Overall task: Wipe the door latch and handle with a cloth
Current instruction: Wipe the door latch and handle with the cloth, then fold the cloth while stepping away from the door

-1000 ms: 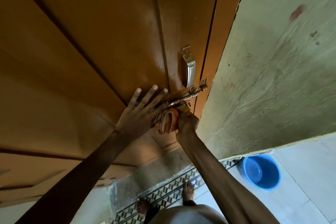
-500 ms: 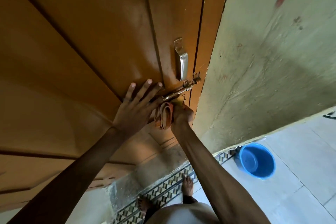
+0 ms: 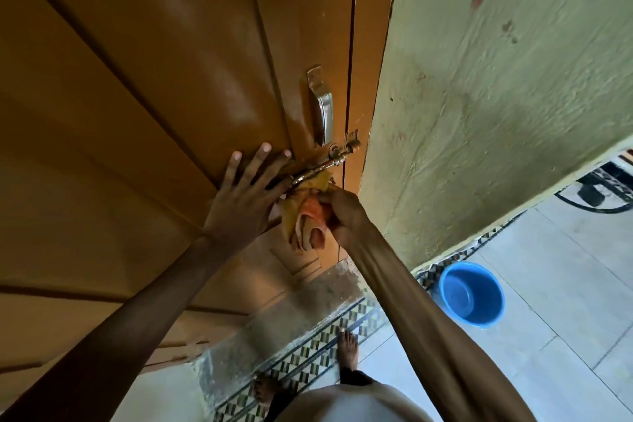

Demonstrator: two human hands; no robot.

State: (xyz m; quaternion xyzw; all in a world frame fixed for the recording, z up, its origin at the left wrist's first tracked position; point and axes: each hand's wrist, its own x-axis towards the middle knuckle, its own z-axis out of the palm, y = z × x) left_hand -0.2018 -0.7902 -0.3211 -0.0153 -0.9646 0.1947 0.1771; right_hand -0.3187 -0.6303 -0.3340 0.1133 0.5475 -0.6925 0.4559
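Cloth pressed to the brass latch on an orange door

The right hand [image 3: 344,216] grips a bunched orange-yellow cloth [image 3: 306,212] against the sliding latch [image 3: 323,164], just below the metal handle [image 3: 323,110]. The left hand [image 3: 243,202] lies flat, fingers spread, on the door [image 3: 154,79] left of the latch. A blue bucket [image 3: 471,295] stands on the floor, down and right of it.

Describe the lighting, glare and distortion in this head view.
Head view: daylight falls on the floor at right, while the arms and lower door sit in shadow; soft glare streaks the door's upper panel and glints on the handle and latch; wide-angle distortion bends the door edges; focus is fairly sharp, the cloth slightly soft.
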